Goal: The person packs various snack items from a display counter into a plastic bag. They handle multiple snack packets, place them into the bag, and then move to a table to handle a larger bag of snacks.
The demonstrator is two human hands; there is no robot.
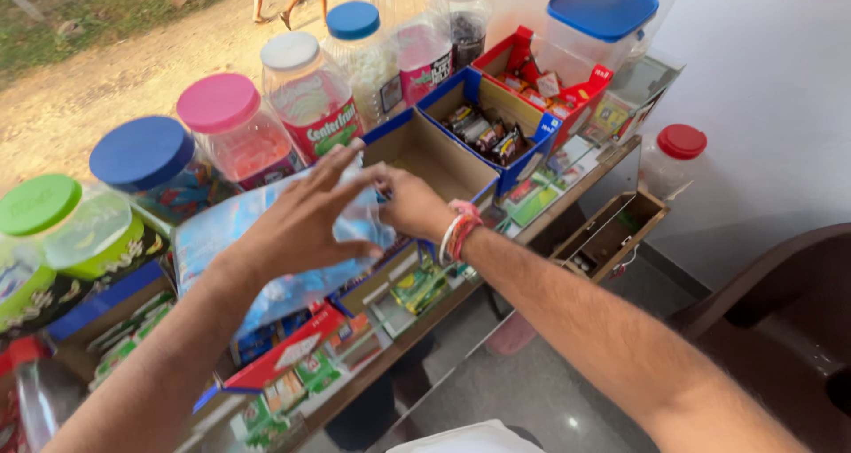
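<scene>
Fingers of left hand splayed over blue plastic bag, right hand pinching it.

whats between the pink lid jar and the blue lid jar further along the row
In the head view, one jar stands between the pink-lid jar and the blue-lid jar: a clear white-lid jar with a red label.

Left hand spread flat; right hand pinched closed
</scene>
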